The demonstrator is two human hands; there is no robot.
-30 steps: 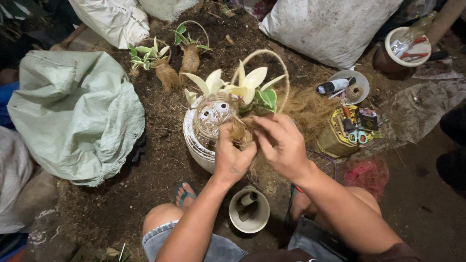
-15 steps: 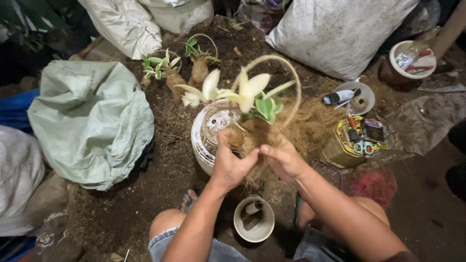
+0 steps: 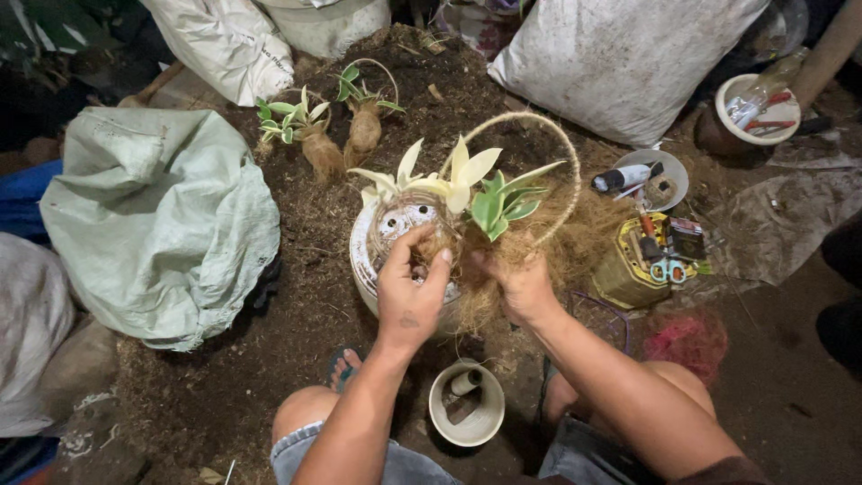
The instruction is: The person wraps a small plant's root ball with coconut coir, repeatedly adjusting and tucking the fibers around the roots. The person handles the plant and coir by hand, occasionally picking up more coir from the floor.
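Observation:
A small plant with pale cream and green leaves [image 3: 467,184] sits in a ball of brown coconut fibre [image 3: 467,269] with a looped fibre handle [image 3: 566,171]. My left hand [image 3: 410,292] grips the left side of the fibre ball, fingers pressed into it. From the right, my right hand [image 3: 521,286] holds the same ball. Both hands keep it over a white round tub [image 3: 364,269] set on loose soil.
Two finished fibre-wrapped plants [image 3: 328,135] stand on the soil behind. A green sack [image 3: 162,224] lies left, white sacks [image 3: 620,63] at the back. A yellow box with scissors [image 3: 651,260], a small dish [image 3: 660,180], a white bowl [image 3: 467,409] by my knees, red netting [image 3: 687,341].
The plant bundle and both hands have stayed over the white tub. My fingers have shifted their hold on the fibre ball; the view has shifted slightly.

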